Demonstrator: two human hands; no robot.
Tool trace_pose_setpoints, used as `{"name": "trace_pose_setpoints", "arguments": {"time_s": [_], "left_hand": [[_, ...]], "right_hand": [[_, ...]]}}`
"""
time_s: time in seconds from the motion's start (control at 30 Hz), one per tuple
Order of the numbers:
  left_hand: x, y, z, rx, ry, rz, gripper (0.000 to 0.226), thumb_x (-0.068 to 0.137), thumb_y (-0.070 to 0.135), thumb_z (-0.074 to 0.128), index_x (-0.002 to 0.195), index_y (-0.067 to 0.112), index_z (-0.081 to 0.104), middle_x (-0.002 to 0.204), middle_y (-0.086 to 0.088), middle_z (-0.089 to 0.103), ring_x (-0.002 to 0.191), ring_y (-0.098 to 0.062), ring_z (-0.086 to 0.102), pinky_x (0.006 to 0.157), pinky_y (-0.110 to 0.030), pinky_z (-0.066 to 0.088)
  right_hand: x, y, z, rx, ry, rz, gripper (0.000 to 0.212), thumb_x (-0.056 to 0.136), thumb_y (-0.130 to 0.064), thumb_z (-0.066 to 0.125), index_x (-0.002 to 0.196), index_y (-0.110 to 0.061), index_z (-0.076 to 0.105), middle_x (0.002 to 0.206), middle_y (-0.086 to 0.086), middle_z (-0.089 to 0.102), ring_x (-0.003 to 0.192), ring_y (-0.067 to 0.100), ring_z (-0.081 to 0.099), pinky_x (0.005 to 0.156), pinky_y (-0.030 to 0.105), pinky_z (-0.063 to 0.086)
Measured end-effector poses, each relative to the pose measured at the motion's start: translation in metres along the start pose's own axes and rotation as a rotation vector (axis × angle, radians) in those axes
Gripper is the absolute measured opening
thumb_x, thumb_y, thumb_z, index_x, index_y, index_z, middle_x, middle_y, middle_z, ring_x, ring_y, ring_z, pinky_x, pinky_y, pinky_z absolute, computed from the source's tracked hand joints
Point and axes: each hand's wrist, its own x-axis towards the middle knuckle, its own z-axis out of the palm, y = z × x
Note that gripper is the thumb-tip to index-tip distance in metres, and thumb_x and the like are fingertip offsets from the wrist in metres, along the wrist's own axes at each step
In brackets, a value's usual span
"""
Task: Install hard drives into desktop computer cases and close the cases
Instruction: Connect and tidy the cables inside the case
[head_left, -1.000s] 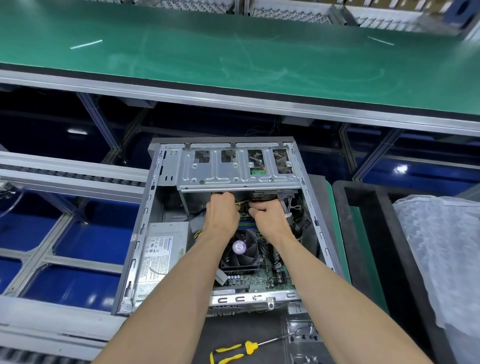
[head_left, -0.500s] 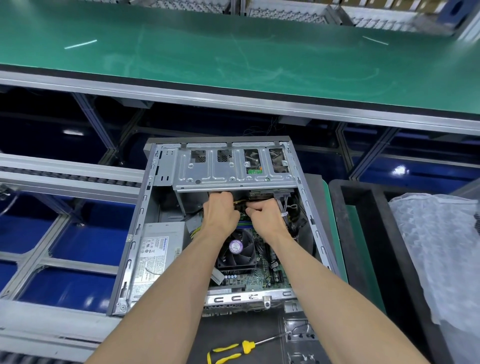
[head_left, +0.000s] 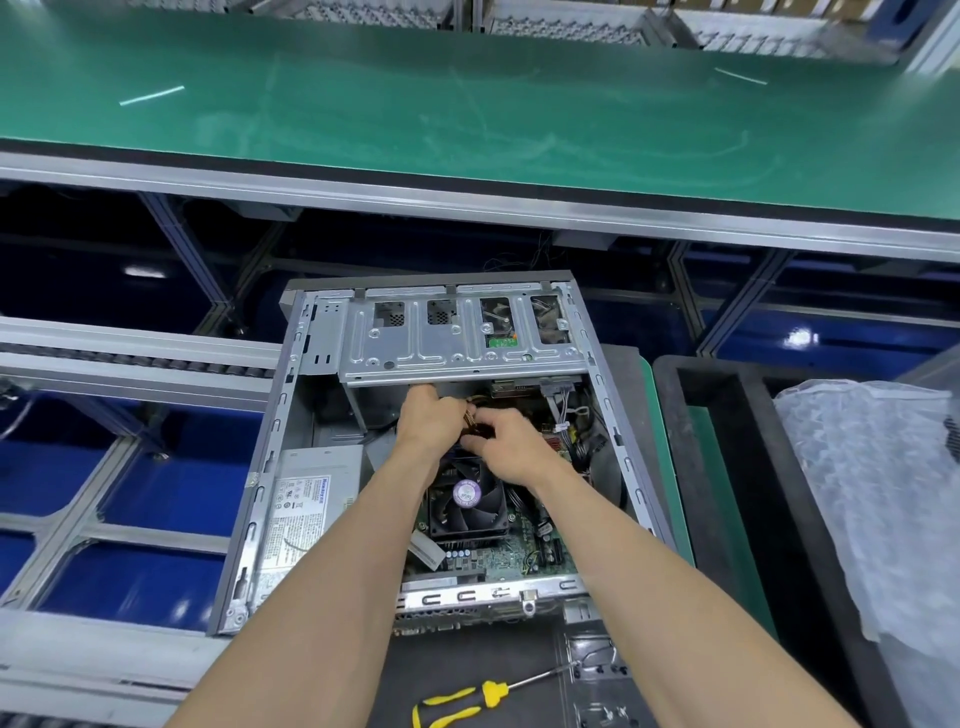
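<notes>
Power supply (head_left: 306, 499): a grey box with a printed label, seated at the left inside the open computer case (head_left: 270, 441). Left hand (head_left: 428, 421): placed just under the drive cage (head_left: 457, 338), fingers curled around a yellow-and-black cable bundle (head_left: 475, 423). Right hand (head_left: 511, 449): set against the left, the same cable bundle pinched at its fingertips. Cooling fan (head_left: 467, 496): mounted below both hands. Yellow-handled screwdriver (head_left: 467, 699): laid on the desk (head_left: 467, 665), near the case's near edge.

Case (head_left: 358, 332) – bare dull metal; bag (head_left: 878, 499) – seemingly crinkled plastic.
</notes>
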Motion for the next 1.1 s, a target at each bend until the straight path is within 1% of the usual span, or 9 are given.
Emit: {"name": "trace_pose_setpoints", "arguments": {"time_s": [0.23, 0.33, 0.4, 0.47, 0.53, 0.77, 0.83, 0.93, 1.1], "left_hand": [[0.004, -0.004, 0.002, 0.130, 0.101, 0.057, 0.014, 0.092, 0.008, 0.061, 0.080, 0.004, 0.067, 0.086, -0.013, 0.069, 0.080, -0.026, 0.060, 0.063, -0.031, 0.042], [0.006, -0.004, 0.002, 0.266, 0.127, 0.101, 0.016, 0.096, 0.013, 0.059, 0.094, 0.002, 0.071, 0.094, -0.013, 0.067, 0.085, -0.029, 0.058, 0.069, -0.030, 0.042], [0.007, -0.004, 0.002, 0.319, 0.110, 0.101, 0.020, 0.098, 0.018, 0.058, 0.098, 0.003, 0.072, 0.102, -0.016, 0.068, 0.086, -0.030, 0.058, 0.071, -0.030, 0.041], [0.008, -0.004, 0.002, 0.296, 0.081, 0.061, 0.023, 0.092, 0.029, 0.067, 0.077, 0.011, 0.065, 0.095, -0.014, 0.069, 0.083, -0.029, 0.059, 0.070, -0.030, 0.042], [0.008, -0.004, 0.001, 0.255, 0.066, 0.012, 0.027, 0.081, 0.031, 0.079, 0.073, 0.017, 0.057, 0.089, -0.006, 0.066, 0.086, -0.026, 0.060, 0.075, -0.030, 0.046], [0.012, -0.006, -0.002, 0.015, 0.131, -0.103, 0.020, 0.079, 0.013, 0.082, 0.083, 0.011, 0.063, 0.101, -0.010, 0.068, 0.092, -0.027, 0.063, 0.083, -0.034, 0.053], [0.013, -0.006, -0.001, -0.044, 0.139, -0.125, 0.019, 0.081, 0.010, 0.080, 0.091, 0.007, 0.065, 0.098, -0.010, 0.067, 0.094, -0.029, 0.064, 0.087, -0.037, 0.054], [0.012, -0.005, -0.002, -0.125, 0.148, -0.128, 0.023, 0.081, 0.006, 0.079, 0.077, 0.012, 0.058, 0.085, -0.003, 0.063, 0.091, -0.027, 0.063, 0.083, -0.035, 0.053], [0.009, -0.004, -0.002, -0.215, 0.133, -0.131, 0.018, 0.079, -0.002, 0.078, 0.080, 0.010, 0.065, 0.094, -0.012, 0.071, 0.095, -0.032, 0.069, 0.090, -0.047, 0.058]], "right_hand": [[-0.003, -0.006, 0.001, -0.236, 0.195, -0.068, 0.019, 0.102, -0.013, 0.052, 0.105, -0.005, 0.069, 0.103, 0.019, 0.067, 0.097, 0.035, 0.061, 0.081, 0.039, 0.050], [-0.005, -0.006, -0.001, -0.266, 0.233, -0.056, 0.024, 0.092, -0.002, 0.051, 0.106, -0.005, 0.071, 0.104, 0.019, 0.068, 0.096, 0.032, 0.061, 0.076, 0.032, 0.049], [-0.006, -0.005, -0.005, -0.214, 0.242, -0.032, 0.040, 0.086, 0.007, 0.046, 0.114, -0.004, 0.071, 0.114, 0.018, 0.067, 0.098, 0.027, 0.060, 0.078, 0.025, 0.045], [-0.007, -0.003, -0.009, -0.177, 0.239, -0.014, 0.041, 0.091, 0.009, 0.043, 0.123, -0.002, 0.067, 0.124, 0.019, 0.063, 0.107, 0.027, 0.059, 0.084, 0.027, 0.047], [-0.007, -0.002, -0.010, -0.156, 0.228, -0.015, 0.039, 0.096, 0.007, 0.044, 0.130, -0.001, 0.063, 0.128, 0.019, 0.062, 0.113, 0.028, 0.059, 0.089, 0.030, 0.047], [-0.006, -0.001, -0.006, -0.051, 0.246, 0.092, 0.038, 0.091, 0.009, 0.047, 0.125, 0.002, 0.061, 0.106, 0.011, 0.060, 0.096, 0.023, 0.056, 0.078, 0.030, 0.048], [-0.006, 0.000, -0.007, -0.041, 0.242, 0.131, 0.032, 0.094, 0.007, 0.044, 0.121, 0.003, 0.060, 0.113, 0.015, 0.060, 0.100, 0.026, 0.055, 0.087, 0.033, 0.047], [-0.004, 0.001, -0.008, -0.027, 0.238, 0.139, 0.031, 0.094, 0.008, 0.038, 0.117, 0.005, 0.059, 0.116, 0.019, 0.059, 0.104, 0.029, 0.055, 0.086, 0.030, 0.042], [-0.005, 0.001, -0.009, -0.038, 0.163, 0.098, 0.039, 0.096, 0.006, 0.041, 0.129, 0.000, 0.061, 0.124, 0.015, 0.062, 0.116, 0.023, 0.056, 0.090, 0.020, 0.038]]}}
